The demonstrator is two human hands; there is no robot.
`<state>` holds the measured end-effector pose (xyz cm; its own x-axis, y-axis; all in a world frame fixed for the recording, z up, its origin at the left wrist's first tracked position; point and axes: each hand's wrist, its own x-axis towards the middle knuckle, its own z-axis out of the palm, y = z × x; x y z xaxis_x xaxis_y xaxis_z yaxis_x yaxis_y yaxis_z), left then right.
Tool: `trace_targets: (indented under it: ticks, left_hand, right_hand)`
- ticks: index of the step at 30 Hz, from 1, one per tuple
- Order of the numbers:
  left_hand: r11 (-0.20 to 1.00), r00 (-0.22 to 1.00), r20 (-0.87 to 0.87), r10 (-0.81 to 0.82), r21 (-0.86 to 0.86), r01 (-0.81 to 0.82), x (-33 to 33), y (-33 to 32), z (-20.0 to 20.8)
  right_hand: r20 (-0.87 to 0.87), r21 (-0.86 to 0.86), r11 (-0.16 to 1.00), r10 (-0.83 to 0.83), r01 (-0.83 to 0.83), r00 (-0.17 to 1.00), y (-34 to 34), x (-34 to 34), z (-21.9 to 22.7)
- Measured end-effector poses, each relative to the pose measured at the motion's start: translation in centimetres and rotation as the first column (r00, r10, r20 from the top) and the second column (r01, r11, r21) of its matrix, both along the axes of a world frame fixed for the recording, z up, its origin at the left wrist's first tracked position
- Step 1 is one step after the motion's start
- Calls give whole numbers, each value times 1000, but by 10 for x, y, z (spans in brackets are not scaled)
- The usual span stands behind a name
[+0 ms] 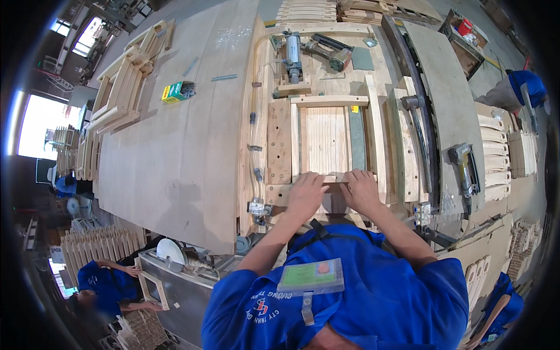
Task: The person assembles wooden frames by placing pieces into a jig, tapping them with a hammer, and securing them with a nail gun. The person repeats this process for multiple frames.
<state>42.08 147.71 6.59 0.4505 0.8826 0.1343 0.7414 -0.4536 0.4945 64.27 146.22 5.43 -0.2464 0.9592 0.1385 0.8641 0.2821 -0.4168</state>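
A rectangular light-wood frame (329,101) lies in a wooden jig (279,143) on the bench before me. My left hand (307,197) has its fingers curled over the frame's near rail, towards its left end. On the same rail, a short gap to the right, my right hand (361,191) is closed in the same way. The fingertips rest on the rail's upper side; my thumbs are partly hidden. An air cylinder (293,55) is mounted beyond the frame's far rail. To its right lies a nail gun (332,55).
Right of the jig lie a hammer (413,104) and a second nail gun (464,169). On the left board stand a green-yellow box (175,92), metal strips (224,77) and assembled wooden frames (125,81). A co-worker (108,286) at lower left holds a small frame (154,291).
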Motion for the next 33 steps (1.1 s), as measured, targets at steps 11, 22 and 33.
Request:
trace_targets:
  ticks: [11,22,33]
  left_hand:
    - [937,938,340,-72,346,-53,2,15,46]
    - [998,962,271,-41,50,29,65,68,-34]
    - [992,980,197,17,116,-40,64,65,-45]
  right_hand:
    - [-93,37,996,-78,82,993,-30,2,12]
    - [-11,321,625,-749,712,662,-160,157,48]
    - [118,34,810,-584,585,803,12,162,45]
